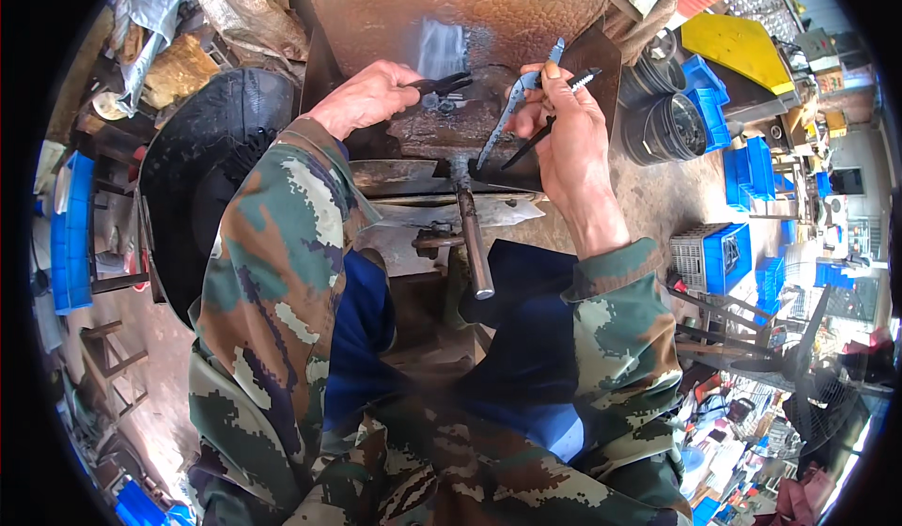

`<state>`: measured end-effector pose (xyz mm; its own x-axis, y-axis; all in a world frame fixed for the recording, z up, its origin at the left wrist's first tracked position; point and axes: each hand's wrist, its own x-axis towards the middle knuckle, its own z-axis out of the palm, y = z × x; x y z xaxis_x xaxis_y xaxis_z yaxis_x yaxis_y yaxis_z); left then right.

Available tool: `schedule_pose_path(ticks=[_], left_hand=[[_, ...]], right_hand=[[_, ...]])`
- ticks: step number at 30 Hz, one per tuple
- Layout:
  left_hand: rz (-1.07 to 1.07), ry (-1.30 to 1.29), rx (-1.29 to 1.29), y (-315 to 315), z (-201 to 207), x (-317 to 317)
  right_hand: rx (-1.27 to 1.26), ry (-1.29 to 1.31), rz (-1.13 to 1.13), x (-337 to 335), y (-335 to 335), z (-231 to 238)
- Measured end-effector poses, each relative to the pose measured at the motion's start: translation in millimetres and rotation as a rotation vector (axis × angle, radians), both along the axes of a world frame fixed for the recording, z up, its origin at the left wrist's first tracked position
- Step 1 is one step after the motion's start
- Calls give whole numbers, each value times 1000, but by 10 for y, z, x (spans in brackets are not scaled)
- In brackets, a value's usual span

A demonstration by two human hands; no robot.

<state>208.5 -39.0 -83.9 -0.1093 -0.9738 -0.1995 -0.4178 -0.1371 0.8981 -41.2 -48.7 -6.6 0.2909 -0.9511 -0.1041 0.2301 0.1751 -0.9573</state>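
My left hand (368,97) is closed on a dark, narrow metal piece (445,84) that looks like part of a hand tool. Its tip points right, over a rusty metal block (432,136) with small bolt-like bits (440,103) on top. In my right hand (575,136), pinched between thumb and fingers, is a plier-like tool (507,117). One long arm of it is blue-grey and curved; the other is dark, and a bright toothed edge shows beside the thumb. My fingers hide where its parts meet. The two hands are apart.
From the block a round metal bar (475,244) juts toward me. A big black pan-like container (221,178) stands left. Black buckets (665,130), blue crates (728,255) and a yellow panel (738,52) are on the right. A fan (810,366) stands at lower right.
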Motion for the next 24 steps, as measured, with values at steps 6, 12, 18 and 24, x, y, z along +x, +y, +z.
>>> schedule_pose_path(ticks=[6,12,18,24], left_hand=[[-120,-138,-294,11,-20,34],[-104,-402,-266,73,285,-114],[116,-250,-147,52,294,-12],[205,-325,-124,155,279,195]], right_hand=[[29,4,14,-1,-5,0],[143,-76,10,-43,78,65],[143,28,145,-107,121,55],[-128,335,166,-178,418,-66]])
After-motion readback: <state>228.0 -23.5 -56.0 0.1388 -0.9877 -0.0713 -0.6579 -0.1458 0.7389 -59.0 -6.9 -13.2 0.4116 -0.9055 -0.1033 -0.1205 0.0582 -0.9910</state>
